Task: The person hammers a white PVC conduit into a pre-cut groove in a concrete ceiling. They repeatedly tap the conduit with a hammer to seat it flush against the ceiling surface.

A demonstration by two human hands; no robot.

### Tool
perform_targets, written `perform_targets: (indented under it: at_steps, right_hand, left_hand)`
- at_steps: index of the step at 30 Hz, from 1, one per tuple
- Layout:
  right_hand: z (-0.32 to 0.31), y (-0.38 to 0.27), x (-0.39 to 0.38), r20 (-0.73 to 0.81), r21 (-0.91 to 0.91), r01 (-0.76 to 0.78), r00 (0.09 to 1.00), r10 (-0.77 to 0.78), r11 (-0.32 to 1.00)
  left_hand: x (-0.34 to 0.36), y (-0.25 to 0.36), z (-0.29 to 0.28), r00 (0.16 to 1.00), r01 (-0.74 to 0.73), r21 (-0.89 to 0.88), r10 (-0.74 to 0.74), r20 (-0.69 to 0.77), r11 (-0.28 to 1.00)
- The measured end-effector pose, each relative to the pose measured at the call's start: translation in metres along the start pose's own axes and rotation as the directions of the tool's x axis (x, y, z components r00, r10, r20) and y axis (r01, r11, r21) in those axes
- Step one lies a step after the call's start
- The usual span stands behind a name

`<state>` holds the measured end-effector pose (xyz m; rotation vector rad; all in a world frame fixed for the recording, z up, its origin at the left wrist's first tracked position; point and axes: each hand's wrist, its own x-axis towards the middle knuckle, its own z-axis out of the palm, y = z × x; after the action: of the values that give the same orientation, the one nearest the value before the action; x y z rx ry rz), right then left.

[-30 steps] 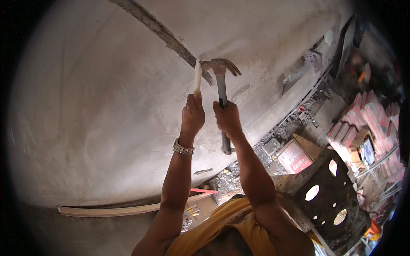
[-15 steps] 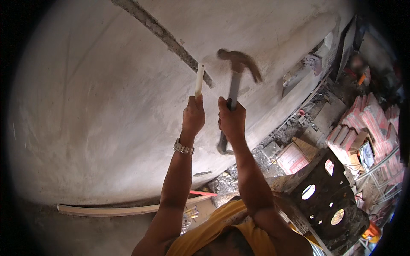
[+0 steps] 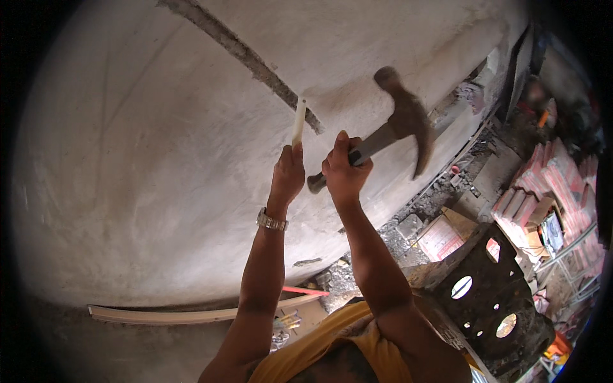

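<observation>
My left hand [image 3: 288, 175], with a metal watch on its wrist, is closed around a pale, rod-shaped chisel [image 3: 299, 121]. The chisel's upper end sticks up past my fingers, in front of the lower part of a rough groove [image 3: 239, 54] cut in the plastered wall [image 3: 166, 185]. The lower end is hidden by the hand. To the right, my right hand [image 3: 347, 169] grips a claw hammer [image 3: 408, 115] by its grey and black handle. The hammer's head is tilted away to the upper right, apart from the chisel.
Stacked pink-and-white bags [image 3: 555, 185] lie at the right, beside an open carton. A dark sheet with holes [image 3: 485, 287] stands near my right arm. Rubble [image 3: 408, 225] lines the foot of the wall. A long pale strip [image 3: 159, 315] runs along the lower left.
The hammer has swung from near upright beside the chisel to a tilt toward the right, its head farther off. My left hand and the chisel have hardly moved.
</observation>
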<state>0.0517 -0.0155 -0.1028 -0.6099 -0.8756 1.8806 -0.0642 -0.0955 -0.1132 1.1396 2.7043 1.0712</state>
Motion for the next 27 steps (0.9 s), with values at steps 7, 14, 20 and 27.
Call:
perform_targets:
  at_steps: [7, 14, 20, 27]
  right_hand:
    - [-0.02, 0.018, -0.001, 0.077, -0.477, -0.131, 0.979, 0.19, 0.869]
    - [-0.019, 0.049, 0.021, 0.105, -0.639, -0.067, 0.979, 0.174, 0.766]
    - [-0.057, 0.06, -0.024, 0.005, -0.39, -0.316, 0.938, 0.346, 0.865]
    - [-0.09, 0.03, -0.057, 0.001, -0.599, -0.199, 0.969, 0.249, 0.776]
  left_hand:
    - [0.005, -0.028, 0.001, 0.999, 0.038, -0.091, -0.034, 0.036, 0.995]
    - [0.005, 0.001, -0.006, 0.953, 0.282, -0.252, -0.24, 0.184, 0.926]
    - [0.019, 0.03, -0.067, 0.774, 0.624, -0.556, -0.33, 0.541, 0.55]
    - [0.001, 0.014, -0.051, 0.919, 0.381, -0.258, -0.333, 0.212, 0.888]
